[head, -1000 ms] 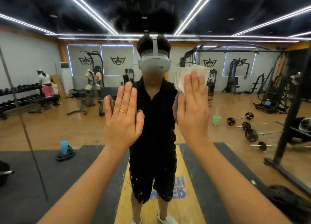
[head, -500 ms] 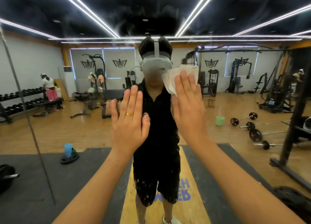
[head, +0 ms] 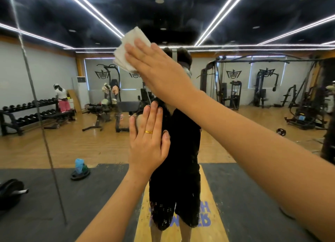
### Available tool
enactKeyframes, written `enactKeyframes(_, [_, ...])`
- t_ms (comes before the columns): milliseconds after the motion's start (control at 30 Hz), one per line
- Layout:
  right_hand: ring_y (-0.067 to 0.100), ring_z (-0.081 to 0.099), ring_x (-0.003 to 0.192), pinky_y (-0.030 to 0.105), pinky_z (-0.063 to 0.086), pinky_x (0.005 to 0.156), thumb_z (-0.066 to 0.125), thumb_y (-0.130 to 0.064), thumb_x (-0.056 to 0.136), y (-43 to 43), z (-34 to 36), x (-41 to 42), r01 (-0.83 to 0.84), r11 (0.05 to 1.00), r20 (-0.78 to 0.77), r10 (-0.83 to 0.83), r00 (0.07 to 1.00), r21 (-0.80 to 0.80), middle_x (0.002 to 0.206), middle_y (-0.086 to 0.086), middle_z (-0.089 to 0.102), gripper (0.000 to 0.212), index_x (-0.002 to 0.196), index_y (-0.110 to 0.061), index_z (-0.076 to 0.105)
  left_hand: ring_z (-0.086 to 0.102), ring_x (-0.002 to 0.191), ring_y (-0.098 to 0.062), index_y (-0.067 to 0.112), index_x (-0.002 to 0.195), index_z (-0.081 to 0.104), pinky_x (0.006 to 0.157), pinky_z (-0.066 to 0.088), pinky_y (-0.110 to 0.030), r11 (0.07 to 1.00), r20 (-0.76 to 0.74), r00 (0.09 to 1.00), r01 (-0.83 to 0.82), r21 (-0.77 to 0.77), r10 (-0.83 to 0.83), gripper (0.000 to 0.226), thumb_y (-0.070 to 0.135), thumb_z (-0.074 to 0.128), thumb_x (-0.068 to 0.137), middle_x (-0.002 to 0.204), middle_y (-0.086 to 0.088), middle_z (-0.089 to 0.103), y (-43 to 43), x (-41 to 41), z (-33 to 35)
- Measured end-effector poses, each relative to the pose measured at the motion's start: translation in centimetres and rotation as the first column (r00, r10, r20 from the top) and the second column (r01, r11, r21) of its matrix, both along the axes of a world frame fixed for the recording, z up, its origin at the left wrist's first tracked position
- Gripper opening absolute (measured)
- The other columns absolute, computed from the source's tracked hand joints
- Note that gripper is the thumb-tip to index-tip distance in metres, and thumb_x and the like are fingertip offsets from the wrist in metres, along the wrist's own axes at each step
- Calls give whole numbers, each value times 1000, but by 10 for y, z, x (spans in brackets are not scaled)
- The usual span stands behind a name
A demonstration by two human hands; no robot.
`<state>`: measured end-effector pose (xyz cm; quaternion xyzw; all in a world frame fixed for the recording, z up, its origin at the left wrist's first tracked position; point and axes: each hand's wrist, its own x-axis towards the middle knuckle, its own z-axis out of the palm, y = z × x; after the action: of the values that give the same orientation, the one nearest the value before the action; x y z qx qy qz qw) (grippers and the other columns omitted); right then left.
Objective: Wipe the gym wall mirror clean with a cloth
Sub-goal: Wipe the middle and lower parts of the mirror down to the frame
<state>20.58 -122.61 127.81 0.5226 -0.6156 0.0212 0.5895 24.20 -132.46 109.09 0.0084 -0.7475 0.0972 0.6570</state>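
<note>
Right hand: fingers straight, is pressing the white folded cloth flat against the large gym wall mirror at upper centre, probably spreading pressure for wiping.
Left hand: open-palmed, is resting on the glass at centre, likely bracing the reach.
Containers: blue item is showing in the lower-left reflection; contents cannot be determined.

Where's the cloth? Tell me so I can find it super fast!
Look at the big wall mirror, near its top middle. The right hand, higher than the left hand with the gold ring, presses the cloth flat against the glass. It's the only white, folded thing there, poking out past the fingertips.
</note>
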Motion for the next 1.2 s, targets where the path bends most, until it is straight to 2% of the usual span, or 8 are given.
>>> enactKeyframes(133, [27, 34, 152, 45, 16, 125, 56, -10, 101, 62, -16, -16, 24, 998, 15, -25, 1000, 56, 161, 9, 42, 52, 153, -12, 46, 21, 158, -28, 5, 161, 29, 127, 12, -58, 1000, 6, 1000, -24, -13, 24, 61, 31, 36, 105, 170, -12, 21, 2, 2, -1])
enactKeyframes(333, [33, 35, 150, 48, 28, 123, 52, -10, 101, 13, 7, 11, 113, 957, 163, -70, 984, -266, 164, 14, 35, 58, 157, -11, 37, 23, 157, -29, 4, 159, 33, 126, 15, -60, 1000, 11, 1000, -27, 0, 27, 61, 31, 37, 105, 168, -13, 26, -1, 2, 1])
enactKeyframes(400, [31, 31, 152, 46, 32, 123, 45, -9, 100, -17, -7, 28, 82, 991, 122, -68, 990, -105, 167, 14, 27, 62, 160, -13, 30, 28, 155, -31, 1, 151, 46, 124, 19, -63, 1000, 14, 1000, -12, 14, 12, 56, 30, 40, 103, 161, -18, 40, -3, 2, 1])
enactKeyframes(500, [22, 11, 159, 41, 6, 128, 42, -11, 104, -3, -31, 22, 88, 991, 88, -97, 991, 103, 172, 5, 16, 62, 162, -17, 24, 27, 155, -31, -1, 149, 49, 121, 24, -66, 999, 22, 999, -30, 9, 30, 56, 31, 38, 105, 160, -19, 40, -5, 3, 2])
enactKeyframes(633, [26, 26, 155, 46, 16, 128, 53, -5, 102, 79, -67, -17, 66, 963, 232, -3, 973, -262, 165, 7, 35, 56, 156, -11, 41, 17, 159, -28, 6, 163, 24, 125, 18, -63, 998, 34, 997, -68, -17, 68, 62, 33, 29, 108, 171, -12, 16, -3, 3, -1])
enactKeyframes(733, [22, 16, 158, 47, 13, 130, 45, -11, 108, 127, -106, -24, 164, 893, 396, 18, 918, -420, 168, 5, 28, 52, 159, -13, 34, 17, 159, -28, 6, 163, 22, 125, 17, -63, 999, 38, 998, -51, -14, 51, 61, 33, 26, 108, 171, -11, 14, -2, 3, -2])
enactKeyframes(967, [29, 21, 156, 45, 14, 127, 57, -2, 99, 99, -81, -20, 151, 975, 169, -123, 978, -165, 168, 13, 26, 66, 159, -7, 31, 18, 158, -30, 5, 163, 23, 124, 16, -63, 999, 27, 998, -51, -14, 51, 62, 32, 29, 107, 171, -13, 17, -4, 1, -4])
enactKeyframes(1200, [22, 11, 158, 49, 16, 129, 42, -6, 107, 113, -33, -17, 242, 799, 445, 37, 895, -551, 171, 4, 18, 59, 162, -14, 22, 19, 158, -31, 6, 163, 22, 124, 15, -63, 1000, 37, 999, -31, 0, 31, 61, 33, 25, 108, 171, -14, 19, -1, 0, -4])
